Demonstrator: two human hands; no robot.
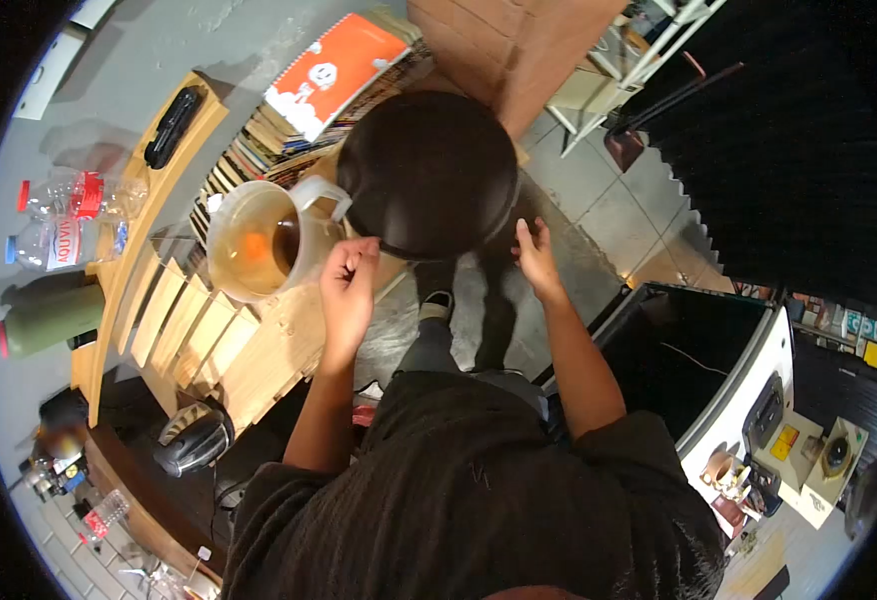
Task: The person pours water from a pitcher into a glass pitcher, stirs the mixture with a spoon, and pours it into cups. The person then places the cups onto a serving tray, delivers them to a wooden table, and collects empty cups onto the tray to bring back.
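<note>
Two clear bottles are at the left, on the wooden shelf; a green flask is near them, toward the shelf's lower end. Near the upper end of the same shelf is a small black object, too dark to name.

More to the right, a black and silver kettle is near the lower side of some wooden slats. Above the slats is a translucent jug, with something orange and something brown visible inside. I cannot tell what carries the jug. Behind it are stacked magazines, and an orange notebook lies on their upper part.

The left hand is between the jug and a round black disc. Its fingers are bent narrow at the disc's lower left rim; I cannot tell if they grip it. The disc is in the upper middle, above the floor. The right hand is at the right of the disc, apart from it, half open and holding nothing visible.

Farther right are a dustpan and a large black screen.
</note>
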